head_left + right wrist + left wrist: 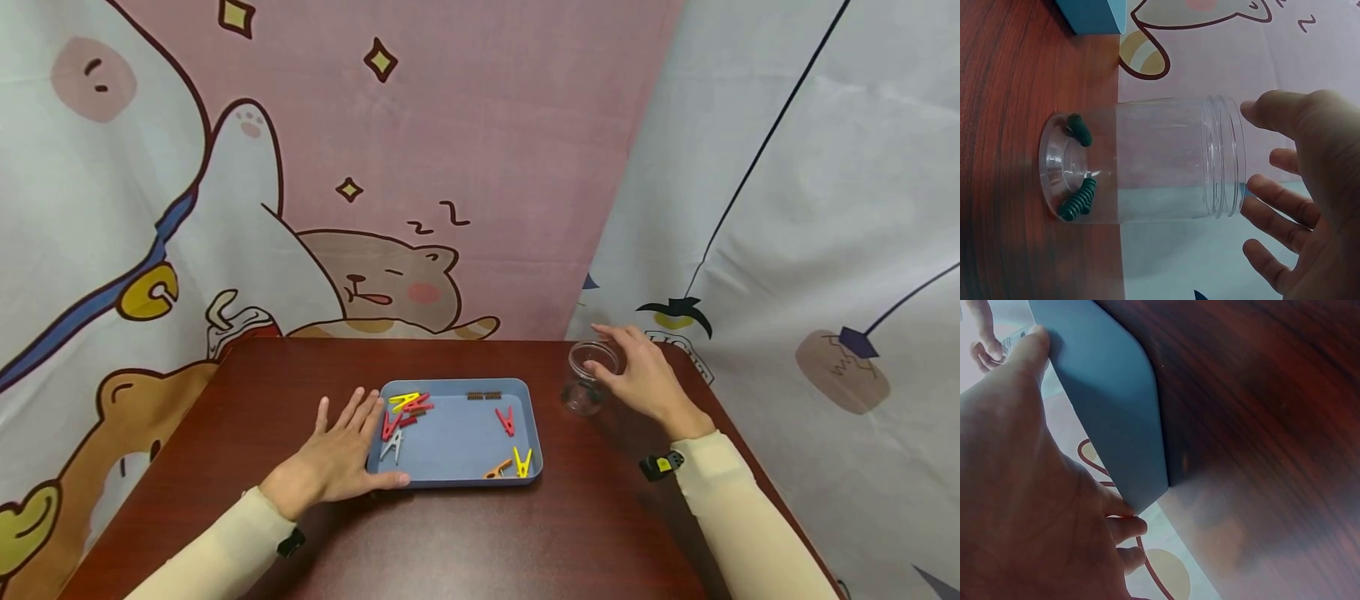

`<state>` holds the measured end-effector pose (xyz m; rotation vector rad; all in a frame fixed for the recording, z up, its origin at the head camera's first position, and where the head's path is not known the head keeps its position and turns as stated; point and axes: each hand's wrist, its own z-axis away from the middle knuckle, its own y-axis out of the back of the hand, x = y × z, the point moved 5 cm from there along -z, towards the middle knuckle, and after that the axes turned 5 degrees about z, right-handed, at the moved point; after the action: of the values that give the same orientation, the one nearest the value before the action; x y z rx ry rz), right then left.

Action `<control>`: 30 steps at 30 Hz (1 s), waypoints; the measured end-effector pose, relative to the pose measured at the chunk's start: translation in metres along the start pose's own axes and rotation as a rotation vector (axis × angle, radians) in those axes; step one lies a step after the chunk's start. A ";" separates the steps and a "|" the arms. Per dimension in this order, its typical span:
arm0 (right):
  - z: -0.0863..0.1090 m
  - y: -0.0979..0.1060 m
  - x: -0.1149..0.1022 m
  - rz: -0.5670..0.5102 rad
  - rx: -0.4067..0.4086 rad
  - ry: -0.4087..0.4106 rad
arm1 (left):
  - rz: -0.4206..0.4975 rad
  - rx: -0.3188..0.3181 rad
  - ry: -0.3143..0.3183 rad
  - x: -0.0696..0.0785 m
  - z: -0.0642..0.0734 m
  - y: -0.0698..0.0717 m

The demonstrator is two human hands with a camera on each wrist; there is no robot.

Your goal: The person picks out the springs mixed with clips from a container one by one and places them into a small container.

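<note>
A blue tray [457, 442] lies mid-table with several clothespins in it: a yellow one [405, 401], a red one [506, 421], a grey one [392, 446], an orange one [497, 472]. Small brown springs [483, 396] lie by its far rim. My left hand [348, 450] rests flat on the table against the tray's left side, thumb along the front corner; the left wrist view shows the tray [1110, 394] against this hand [1022, 487]. A clear jar [588, 383] stands right of the tray. My right hand [630, 371], fingers spread, hovers at the jar's [1160, 162] rim. Two green springs [1079, 200] lie inside.
The dark wooden table [480, 542] ends close behind the tray against a cartoon-print cloth backdrop [420, 167]. Bare tabletop stretches in front of the tray and to its left. A corner of the tray [1094, 15] shows in the right wrist view.
</note>
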<state>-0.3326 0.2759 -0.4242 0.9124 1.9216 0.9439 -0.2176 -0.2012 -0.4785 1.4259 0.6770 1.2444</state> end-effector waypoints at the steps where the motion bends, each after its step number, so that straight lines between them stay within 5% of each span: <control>1: 0.000 0.000 0.000 0.000 0.000 -0.001 | -0.002 0.000 0.002 0.000 0.000 0.000; 22: 0.004 0.002 -0.031 0.005 0.088 0.121 | -0.007 0.001 0.001 0.000 0.001 0.001; 30: 0.004 -0.005 -0.050 0.002 0.056 0.150 | -0.001 -0.008 0.005 0.000 0.000 0.001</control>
<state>-0.3095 0.2322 -0.4136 0.8977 2.0828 0.9888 -0.2180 -0.2012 -0.4776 1.4159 0.6757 1.2492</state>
